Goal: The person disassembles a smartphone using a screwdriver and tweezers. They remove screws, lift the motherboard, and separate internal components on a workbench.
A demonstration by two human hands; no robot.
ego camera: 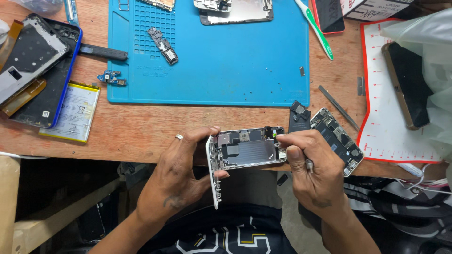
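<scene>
Far left, ten o'clock: an opened phone with a blue rim [44,70] lies on the wooden table [155,124], a loose screen panel [28,54] across it; at its four o'clock a flat white battery [70,112] lies just beside it. At eleven o'clock a small blue circuit part [112,77] sits off the left edge of the blue work mat [212,70]. On the mat: a black and silver module [163,45] at upper left, a partly stripped phone frame [235,10] at twelve o'clock, small screws [273,70] scattered toward its right side. Centre, six o'clock: the left hand [176,176], a ring on one finger, has its fingers curled round the left end of the opened phone [247,148], thumb on top, the white screen panel [213,174] hinged downward from that end. The opened phone is held at the table's near edge, between both hands, its metal inner plate facing up. The right hand [313,171] pinches the phone's right end, thumb and forefinger closed near a small black part; whether it also holds a tool I cannot tell. At three o'clock a bare circuit board [339,138] lies just beside the right hand, thin metal tweezers [339,108] above it. Far right, a white mat with red border [391,122] carries a dark phone [408,84].
</scene>
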